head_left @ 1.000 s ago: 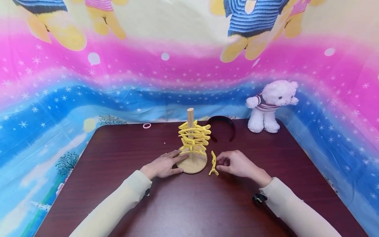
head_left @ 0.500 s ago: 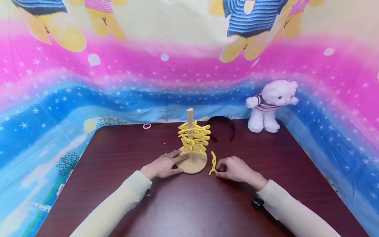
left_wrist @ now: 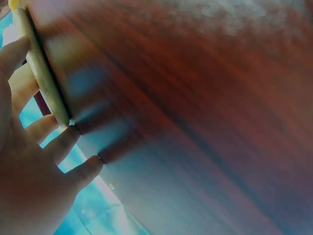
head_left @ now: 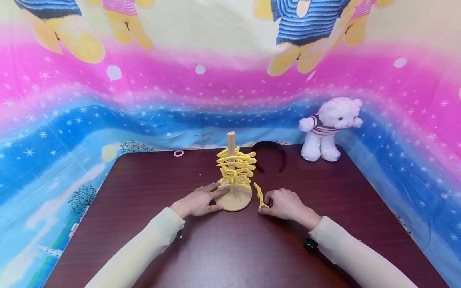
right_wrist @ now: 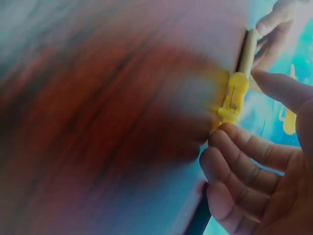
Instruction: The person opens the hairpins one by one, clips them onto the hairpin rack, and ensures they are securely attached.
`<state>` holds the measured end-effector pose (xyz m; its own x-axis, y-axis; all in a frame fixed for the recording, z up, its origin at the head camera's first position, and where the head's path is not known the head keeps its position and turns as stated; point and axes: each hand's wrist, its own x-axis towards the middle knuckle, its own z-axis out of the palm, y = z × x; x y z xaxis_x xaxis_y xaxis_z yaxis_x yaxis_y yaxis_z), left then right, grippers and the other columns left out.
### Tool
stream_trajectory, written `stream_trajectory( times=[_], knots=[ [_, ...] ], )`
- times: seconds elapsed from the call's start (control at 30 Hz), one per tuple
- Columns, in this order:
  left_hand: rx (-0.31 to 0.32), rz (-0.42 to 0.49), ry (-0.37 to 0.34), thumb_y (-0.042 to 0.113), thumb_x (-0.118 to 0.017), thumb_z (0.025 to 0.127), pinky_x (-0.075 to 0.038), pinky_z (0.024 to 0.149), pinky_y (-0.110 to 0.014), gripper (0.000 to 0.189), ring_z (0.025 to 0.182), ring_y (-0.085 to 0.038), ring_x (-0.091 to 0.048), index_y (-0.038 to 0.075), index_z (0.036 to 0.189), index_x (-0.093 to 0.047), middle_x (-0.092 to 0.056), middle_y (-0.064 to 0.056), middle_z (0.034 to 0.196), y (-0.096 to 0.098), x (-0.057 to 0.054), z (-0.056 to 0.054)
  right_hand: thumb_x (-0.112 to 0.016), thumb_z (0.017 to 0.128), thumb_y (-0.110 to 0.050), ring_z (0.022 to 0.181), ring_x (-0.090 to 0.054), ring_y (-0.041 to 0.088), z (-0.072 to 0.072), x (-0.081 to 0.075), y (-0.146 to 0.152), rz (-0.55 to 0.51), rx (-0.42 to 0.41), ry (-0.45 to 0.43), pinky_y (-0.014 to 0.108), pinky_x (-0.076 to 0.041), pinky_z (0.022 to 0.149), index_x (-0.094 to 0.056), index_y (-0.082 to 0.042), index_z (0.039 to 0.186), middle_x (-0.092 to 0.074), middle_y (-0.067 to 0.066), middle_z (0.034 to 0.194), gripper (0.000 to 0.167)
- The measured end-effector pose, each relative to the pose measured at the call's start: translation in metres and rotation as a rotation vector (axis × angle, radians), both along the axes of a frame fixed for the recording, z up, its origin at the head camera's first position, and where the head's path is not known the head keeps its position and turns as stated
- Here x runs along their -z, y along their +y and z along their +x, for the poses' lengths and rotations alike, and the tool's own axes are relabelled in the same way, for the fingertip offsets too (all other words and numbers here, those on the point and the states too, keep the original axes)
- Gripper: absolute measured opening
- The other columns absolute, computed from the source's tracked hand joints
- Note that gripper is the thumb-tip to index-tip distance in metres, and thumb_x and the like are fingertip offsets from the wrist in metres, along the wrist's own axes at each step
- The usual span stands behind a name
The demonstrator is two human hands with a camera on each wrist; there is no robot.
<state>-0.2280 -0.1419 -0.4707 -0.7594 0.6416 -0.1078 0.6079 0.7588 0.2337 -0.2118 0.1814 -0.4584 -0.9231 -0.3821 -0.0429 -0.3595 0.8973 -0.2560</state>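
A wooden stand with an upright post (head_left: 231, 138) and a round base (head_left: 234, 203) carries several yellow hair clips (head_left: 235, 165). My left hand (head_left: 198, 200) touches the left side of the base, its fingers extended; the left wrist view shows the fingertips along the base's edge (left_wrist: 46, 81). Right of the base, my right hand (head_left: 288, 204) pinches the tail end of a loose yellow hair clip (head_left: 259, 194) on the table. In the right wrist view the clip (right_wrist: 234, 100) sits between thumb and forefinger.
Behind the stand lies a dark headband (head_left: 268, 145). A pale pink ring (head_left: 178, 153) is near the table's back edge. At the back right corner stands a white teddy bear (head_left: 320, 140). Patterned cloth (head_left: 201, 96) hangs around the table (head_left: 151, 172).
My right hand has come in toward the loose hair clip and taken its tail end. The clip's far tip has shifted slightly left. My left hand has stayed at the base.
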Motion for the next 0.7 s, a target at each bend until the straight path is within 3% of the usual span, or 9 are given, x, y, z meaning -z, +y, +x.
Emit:
stream_trajectory(
  times=[0.17,0.4,0.7],
  knots=[
    [0.004,0.001,-0.001,0.052,-0.052,0.1,-0.035,0.115,-0.057,0.065,0.148,-0.035,-0.035,0.033,0.158,-0.03,-0.029,-0.017,0.163,0.0,-0.001,0.0,-0.078,0.078,-0.054,0.061,-0.05,0.014,-0.001,-0.001,0.0,0.048,0.034,0.002,0.033,-0.038,0.05,-0.064,-0.027,0.074,-0.053,-0.008,0.063,0.031],
    [-0.008,-0.01,-0.002,0.053,-0.052,0.1,-0.034,0.116,-0.056,0.066,0.148,-0.034,-0.035,0.035,0.158,-0.028,-0.027,-0.016,0.164,-0.001,-0.003,0.0,-0.077,0.081,-0.043,0.064,-0.05,0.016,-0.007,-0.005,0.013,0.085,0.062,0.0,0.034,-0.039,0.051,-0.068,-0.023,0.084,-0.055,-0.006,0.068,0.022],
    [-0.006,-0.01,-0.007,0.054,-0.051,0.1,-0.034,0.116,-0.057,0.066,0.148,-0.034,-0.035,0.034,0.158,-0.028,-0.028,-0.016,0.164,0.0,0.0,0.001,-0.081,0.077,-0.049,0.063,-0.049,0.017,-0.008,-0.003,0.012,0.087,0.072,0.003,0.033,-0.037,0.051,-0.065,-0.02,0.081,-0.053,-0.003,0.07,0.034]
  ],
)
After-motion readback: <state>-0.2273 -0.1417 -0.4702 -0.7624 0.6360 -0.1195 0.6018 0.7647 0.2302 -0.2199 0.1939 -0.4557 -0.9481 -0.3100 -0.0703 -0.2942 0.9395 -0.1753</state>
